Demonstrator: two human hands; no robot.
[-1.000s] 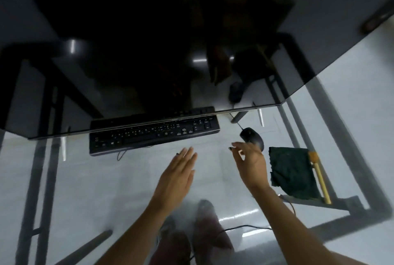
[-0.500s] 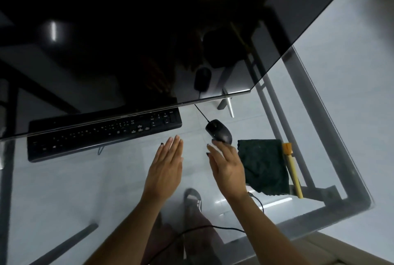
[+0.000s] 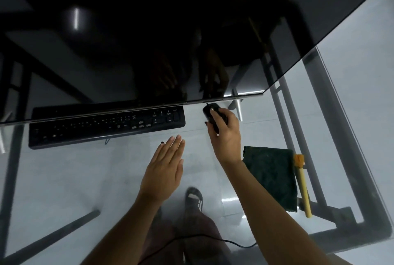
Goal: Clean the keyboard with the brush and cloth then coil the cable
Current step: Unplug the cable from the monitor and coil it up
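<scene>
A black keyboard (image 3: 102, 125) lies on the glass desk, its far edge tucked under the dark monitor (image 3: 149, 30). My right hand (image 3: 225, 134) is closed over a black mouse (image 3: 210, 111) just right of the keyboard. My left hand (image 3: 165, 168) hovers flat and open over the glass, in front of the keyboard's right end, holding nothing. A dark green cloth (image 3: 271, 176) lies to the right of my right forearm. A brush (image 3: 302, 186) with a pale yellow handle and orange head lies along the cloth's right side.
The desk is a glass top (image 3: 64, 179) on a dark metal frame (image 3: 345, 158), whose right edge runs close past the brush. A black cable (image 3: 191, 238) trails below the glass near my legs and shoes. The monitor overhangs the back of the desk.
My right hand moved forward and closed over the mouse, which it only neared before. My left hand stayed open over the glass. The camera has shifted, so the desk sits differently in view.
</scene>
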